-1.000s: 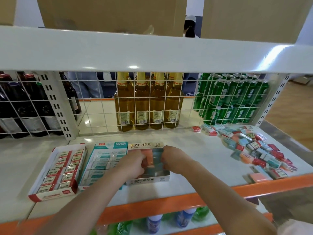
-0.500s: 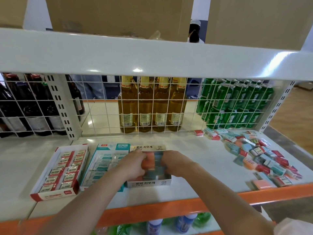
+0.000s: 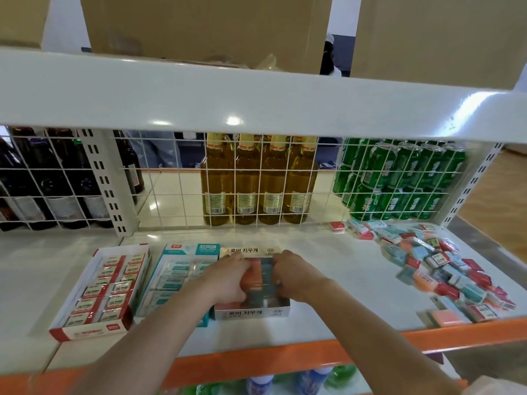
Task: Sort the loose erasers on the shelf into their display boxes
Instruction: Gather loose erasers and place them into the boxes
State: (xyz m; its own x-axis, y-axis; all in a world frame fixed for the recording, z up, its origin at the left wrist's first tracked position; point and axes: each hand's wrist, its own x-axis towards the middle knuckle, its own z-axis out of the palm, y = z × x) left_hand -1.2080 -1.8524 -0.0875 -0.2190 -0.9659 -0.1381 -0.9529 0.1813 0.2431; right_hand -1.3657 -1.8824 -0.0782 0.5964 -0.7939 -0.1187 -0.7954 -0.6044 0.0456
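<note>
The white shelf [image 3: 328,283] with its orange front lip carried three display boxes in a row at the left: a red-and-white box [image 3: 98,295], a teal box [image 3: 176,277] touching it, and a white box [image 3: 252,310] with Korean lettering. Well apart at the right sprawled a pile of loose erasers [image 3: 445,269], with one pink eraser [image 3: 446,317] near the front edge.

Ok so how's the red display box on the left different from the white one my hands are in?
The red-trimmed box is packed with neat rows of red-and-white sleeved erasers and nobody touches it. The white box with Korean lettering holds orange and teal erasers, with the left hand and right hand working inside it. Both are open trays near the shelf's front edge.
</note>
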